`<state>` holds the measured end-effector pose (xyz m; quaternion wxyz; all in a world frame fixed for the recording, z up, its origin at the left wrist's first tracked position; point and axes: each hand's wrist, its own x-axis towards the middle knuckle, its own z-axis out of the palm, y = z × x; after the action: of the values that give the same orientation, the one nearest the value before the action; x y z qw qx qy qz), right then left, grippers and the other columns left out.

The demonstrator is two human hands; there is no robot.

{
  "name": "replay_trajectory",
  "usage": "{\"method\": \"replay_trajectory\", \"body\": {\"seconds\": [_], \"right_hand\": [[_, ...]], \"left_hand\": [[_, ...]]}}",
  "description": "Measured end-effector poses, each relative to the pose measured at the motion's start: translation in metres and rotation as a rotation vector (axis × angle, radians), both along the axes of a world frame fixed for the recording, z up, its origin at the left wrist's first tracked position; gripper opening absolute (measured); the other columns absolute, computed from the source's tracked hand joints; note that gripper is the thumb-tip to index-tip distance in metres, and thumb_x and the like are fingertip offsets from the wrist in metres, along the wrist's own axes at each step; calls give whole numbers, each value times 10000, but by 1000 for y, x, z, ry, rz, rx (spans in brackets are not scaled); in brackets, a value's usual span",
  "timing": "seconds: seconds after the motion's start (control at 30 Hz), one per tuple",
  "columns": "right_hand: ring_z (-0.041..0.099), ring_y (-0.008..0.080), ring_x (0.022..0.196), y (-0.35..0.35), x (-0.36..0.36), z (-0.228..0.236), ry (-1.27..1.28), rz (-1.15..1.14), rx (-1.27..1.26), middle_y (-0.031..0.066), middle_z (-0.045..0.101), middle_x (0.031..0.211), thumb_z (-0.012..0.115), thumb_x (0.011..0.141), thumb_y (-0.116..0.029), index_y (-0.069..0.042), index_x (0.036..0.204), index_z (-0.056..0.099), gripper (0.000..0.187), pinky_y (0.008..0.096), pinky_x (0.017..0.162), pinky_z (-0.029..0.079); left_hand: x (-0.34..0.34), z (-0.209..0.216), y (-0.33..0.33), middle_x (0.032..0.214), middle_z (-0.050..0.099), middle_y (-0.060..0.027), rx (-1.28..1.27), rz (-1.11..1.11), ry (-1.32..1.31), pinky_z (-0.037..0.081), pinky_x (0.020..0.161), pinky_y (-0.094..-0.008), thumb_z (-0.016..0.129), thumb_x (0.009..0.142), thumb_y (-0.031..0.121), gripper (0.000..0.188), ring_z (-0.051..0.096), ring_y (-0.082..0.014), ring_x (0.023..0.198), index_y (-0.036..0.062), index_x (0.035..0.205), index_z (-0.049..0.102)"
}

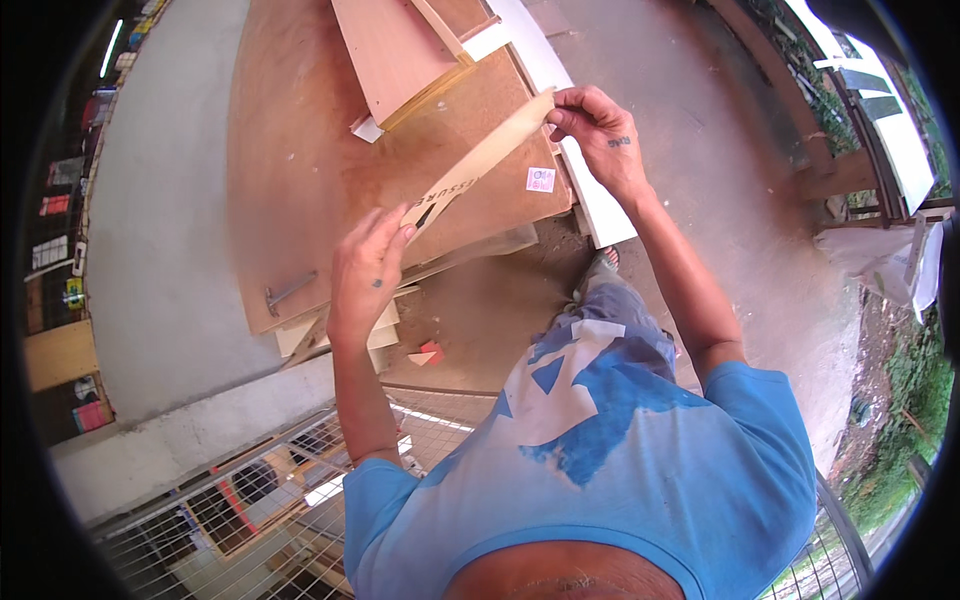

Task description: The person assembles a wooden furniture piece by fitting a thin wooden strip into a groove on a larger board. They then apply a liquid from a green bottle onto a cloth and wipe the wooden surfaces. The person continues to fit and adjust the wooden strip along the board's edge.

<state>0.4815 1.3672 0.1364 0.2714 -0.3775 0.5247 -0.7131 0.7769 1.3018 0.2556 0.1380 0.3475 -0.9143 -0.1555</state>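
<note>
The strip is located between the hands and in front of the torso, over the table. Its long axis runs obliquely, from the near left end at the left hand to the far right end at the right hand. Both hands grasp it: the right pinches the far end between thumb and fingers; the left grips the near end likewise. The left hand is nearer the hammer, which lies on the table near its edge; the right is nearer the label.

Limits of inspection: the strip's underside is not visible, its gripped ends are partly covered by the fingers, and its dark print is incomplete. Whether it touches the table cannot be determined. The panel beyond is cut off at the upper edge.
</note>
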Motion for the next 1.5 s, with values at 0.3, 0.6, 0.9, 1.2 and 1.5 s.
{"method": "replay_trajectory", "body": {"seconds": [0.3,0.6,0.9,1.2,1.5], "right_hand": [[683,148,876,-47,22,-86,-413,-35,15,87,701,1001,631,923,39,41,1013,676,101,291,803,576],[644,154,1066,-58,16,-79,-479,169,171,88,687,1180,589,959,-21,18,1238,654,290,305,961,523],[522,346,1302,-87,75,-43,-779,238,-80,137,445,1455,778,864,-148,-71,1559,155,936,502,1055,478],[523,423,1292,-121,95,-57,-913,61,-192,154,576,1365,629,981,-211,-128,1350,516,394,609,1035,451],[520,357,1309,-141,86,-68,-865,124,-85,125,540,1407,732,896,-208,-60,1380,479,566,562,1050,455]], "left_hand": [[-25,-40,-43,1198,629,-182,-118,-62,-211,514,876,-439,560,866,-62,312,623,-365,1021,-9,1164,634],[-19,-77,-72,1170,687,-74,-341,-89,-296,507,842,-377,595,753,-55,419,587,-262,915,-4,1162,667],[1,-96,-106,1194,679,-93,-285,-35,-162,499,853,-399,602,801,-43,370,597,-262,939,5,1161,671],[60,-148,-102,1419,508,-219,506,-260,536,485,973,-420,769,844,111,704,555,-298,1211,77,1466,441],[0,-170,-153,1577,345,-121,1393,47,1501,280,1177,-562,757,865,359,856,334,-313,1451,168,1560,294]]}}
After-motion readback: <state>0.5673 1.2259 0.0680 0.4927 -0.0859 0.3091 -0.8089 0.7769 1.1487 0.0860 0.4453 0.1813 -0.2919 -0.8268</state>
